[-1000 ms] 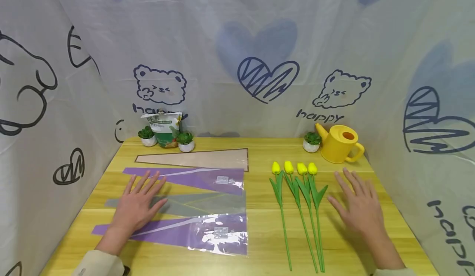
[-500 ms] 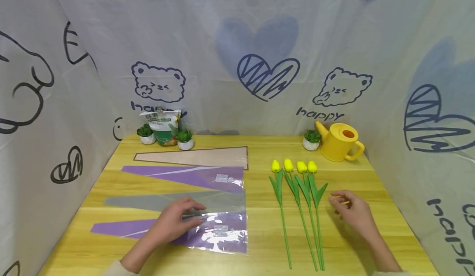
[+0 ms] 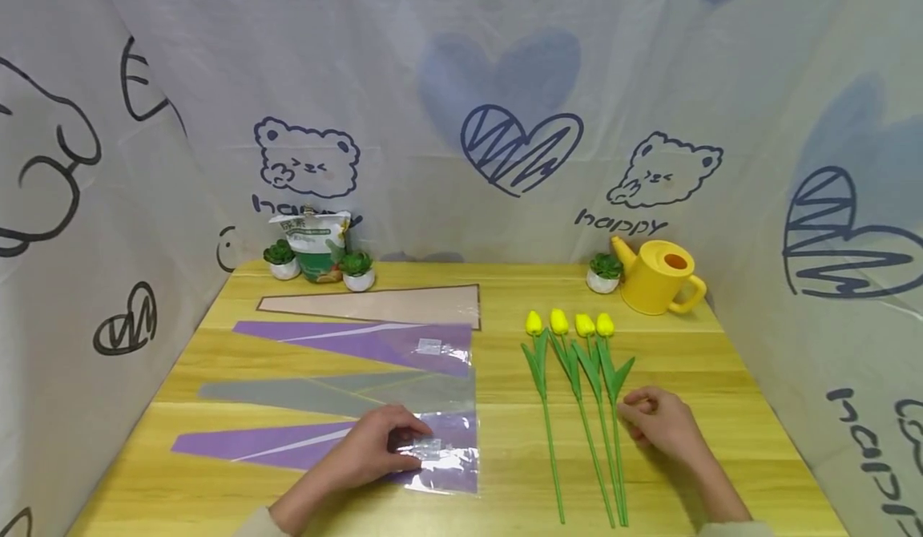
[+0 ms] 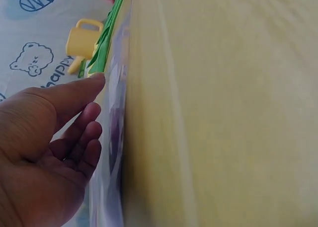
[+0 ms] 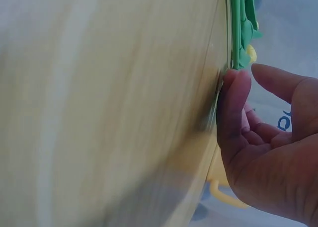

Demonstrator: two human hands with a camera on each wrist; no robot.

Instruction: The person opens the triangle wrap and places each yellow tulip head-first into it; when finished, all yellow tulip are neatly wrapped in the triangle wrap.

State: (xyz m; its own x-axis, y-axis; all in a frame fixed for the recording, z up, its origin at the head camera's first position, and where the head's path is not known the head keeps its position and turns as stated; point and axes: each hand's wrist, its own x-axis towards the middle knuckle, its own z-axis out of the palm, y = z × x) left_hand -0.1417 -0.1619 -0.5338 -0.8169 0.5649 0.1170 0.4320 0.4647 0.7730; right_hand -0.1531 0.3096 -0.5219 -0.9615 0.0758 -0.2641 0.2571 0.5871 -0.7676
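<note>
My left hand is over the nearest purple bouquet sleeve, its thumb and fingers bent and apart. In the left wrist view nothing sits between thumb and fingers, and the clear edge of the sleeve lies beyond the fingertips. Just right of the rightmost yellow tulip is my right hand. The right wrist view has its fingertips close to the green stem, with a gap between thumb and forefinger; whether they touch the stem I cannot tell. Several yellow tulips lie side by side, heads away from me.
Behind the near sleeve lie a grey sleeve, another purple sleeve and a beige sleeve. At the back stand potted succulents, a white-green bag and a yellow watering can. Printed cloth surrounds the table.
My left hand has moved right across the near purple sleeve, its spread fingers drawing together. My right hand has come left and nearer me, fingers bending, beside the tulip stem.
</note>
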